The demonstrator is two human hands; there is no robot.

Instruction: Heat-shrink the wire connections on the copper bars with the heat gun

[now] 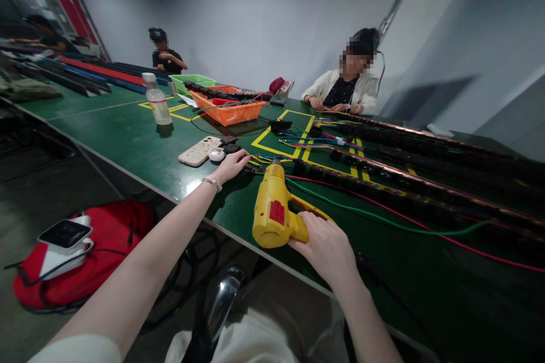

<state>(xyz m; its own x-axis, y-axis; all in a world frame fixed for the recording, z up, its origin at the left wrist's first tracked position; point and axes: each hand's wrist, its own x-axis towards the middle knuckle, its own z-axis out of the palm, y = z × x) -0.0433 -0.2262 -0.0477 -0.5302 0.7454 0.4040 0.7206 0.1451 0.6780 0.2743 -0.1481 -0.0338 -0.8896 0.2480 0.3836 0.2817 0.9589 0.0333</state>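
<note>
1. Pale grey wall [238,28] behind, and in front of it a long green table [119,125] marked with yellow tape lines [267,129].
2. Right hand [327,241]: fingers curled round the handle of a yellow heat gun [269,215], whose body sits left of the knuckles, with its nozzle pointing away across the table.
3. Left hand [232,165]: stretched over the table, fingertips drawn nearly together at the ends of some coloured wires [266,160] — whether they pinch one, I cannot tell.
4. Those wires run right from the fingertips, by the nozzle tip, towards a black-sleeved bundle [323,176]; whether nozzle and wires touch is unclear.
5. Just right of the heat gun, a green wire [361,209] and a red wire [383,206] trail off along the table.
6. Close by the left hand — a beige phone [198,152] and a round white case [216,154].
7. Further back stand a bottle [160,110] and an orange basket [232,115].
8. Across the table, a co-worker in a white jacket [327,82] has both hands at other wires.
</note>
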